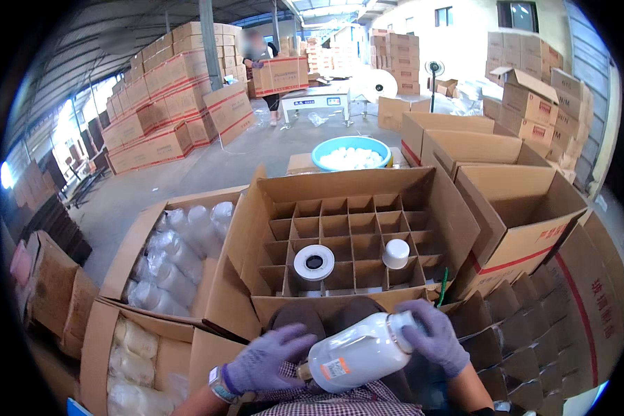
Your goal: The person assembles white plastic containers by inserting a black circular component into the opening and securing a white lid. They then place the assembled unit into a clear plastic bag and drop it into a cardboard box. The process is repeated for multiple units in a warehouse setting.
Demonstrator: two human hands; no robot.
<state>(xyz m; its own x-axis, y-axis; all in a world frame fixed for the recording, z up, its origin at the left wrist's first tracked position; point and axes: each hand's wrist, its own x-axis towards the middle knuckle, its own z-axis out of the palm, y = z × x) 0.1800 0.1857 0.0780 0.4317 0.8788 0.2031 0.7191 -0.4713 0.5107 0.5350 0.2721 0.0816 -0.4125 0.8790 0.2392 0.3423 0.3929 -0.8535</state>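
Close to my body lies a white jug (364,352) on its side, with a moulded handle and an orange-and-white label. My right hand (437,338), in a grey-purple glove, wraps round its neck end at the right. My left hand (270,362), gloved alike, is beside the jug's base with its fingers spread; whether they touch it I cannot tell. Just beyond is an open carton (357,182) fitted with a cardboard grid. A white ring-shaped piece (314,252) with a dark centre and a white cup (396,254) sit on the grid.
Left stand cartons of plastic-wrapped white pieces (175,260). A blue basin (319,154) of white pieces stands behind the grid carton. Open boxes (516,201) and stacked dividers (513,326) line the right. Farther back, a person (260,52) handles a carton by a strapping machine (315,100).
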